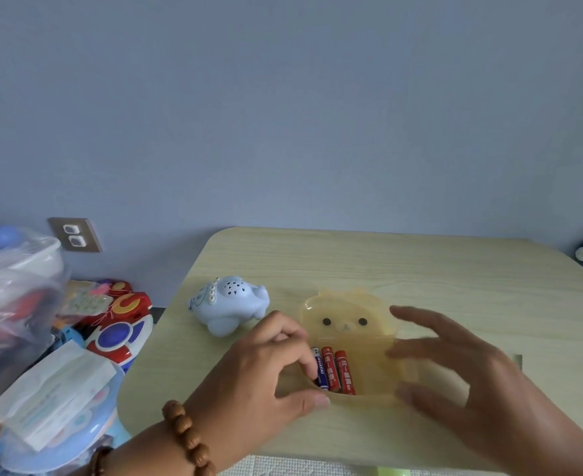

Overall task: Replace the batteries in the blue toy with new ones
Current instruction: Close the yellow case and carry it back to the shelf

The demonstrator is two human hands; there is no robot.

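Note:
A pale blue animal-shaped toy [230, 308] rests upright on the light wooden table [455, 269], left of centre. Right of it lies an open translucent yellow bear-face box [348, 317], lid tipped back. Inside are a blue battery [321, 367] and two red batteries [339, 371], side by side. My left hand [266, 376] grips the box's left edge, fingers curled by the blue battery. My right hand [461, 365] hovers blurred over the box's right side, fingers spread, holding nothing.
Left of the table sits a heap of toys: a red and blue plastic toy [122, 324], a clear bag of toys [12, 304], and a white packet [53, 389] on a blue tub. A wall socket [74, 235] is behind.

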